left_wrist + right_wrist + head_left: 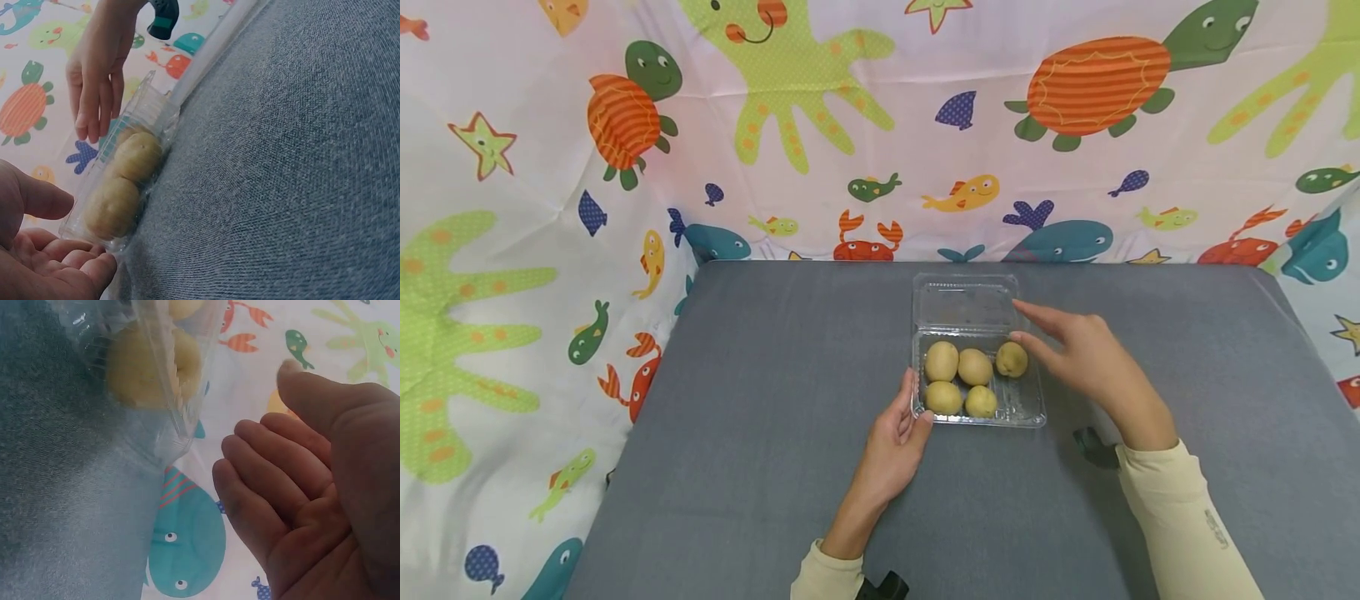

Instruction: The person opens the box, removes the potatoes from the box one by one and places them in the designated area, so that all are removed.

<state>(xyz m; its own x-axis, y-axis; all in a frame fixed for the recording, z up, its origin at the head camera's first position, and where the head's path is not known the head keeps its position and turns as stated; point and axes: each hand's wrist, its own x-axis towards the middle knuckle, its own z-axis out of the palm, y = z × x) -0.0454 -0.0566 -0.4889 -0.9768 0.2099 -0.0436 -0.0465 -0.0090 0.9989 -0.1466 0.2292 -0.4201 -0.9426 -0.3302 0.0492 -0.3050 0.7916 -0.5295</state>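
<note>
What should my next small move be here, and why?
Probably bring your right hand to the open lid and pinch its edge, ready to fold it over. That hand holds nothing and is close to the lid, five round yellowish fruits sit inside the clear plastic container, and your left hand holds its near left corner.

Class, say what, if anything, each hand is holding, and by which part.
The left hand holds the clear plastic box by its near left corner; the right hand holds nothing.
</note>
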